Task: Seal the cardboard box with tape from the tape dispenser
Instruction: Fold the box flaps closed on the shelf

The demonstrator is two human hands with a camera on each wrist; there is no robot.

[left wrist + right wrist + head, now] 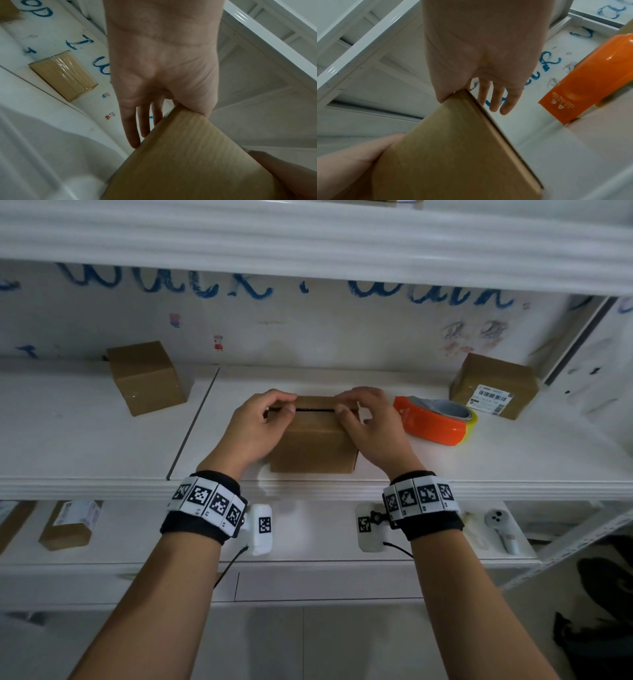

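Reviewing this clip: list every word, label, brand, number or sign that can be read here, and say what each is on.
"YA LONG": tape dispenser, gold print with two characters and a smaller line, both too blurred to read.
"walk": apparently, blue scrawl on the back wall; the rest is illegible.
Shipping label with barcode: labelled box; digits too small.
Label on the lower-shelf box: blurred.
Wrist bands: coded squares only, no text.

We face a white shelving unit [102,474] | back wall [308,337]: white, blue scrawled lettering, small cartoon stickers | we see a lower shelf [308,553] beneath | floor [301,642]: pale tiles | light: dim, even
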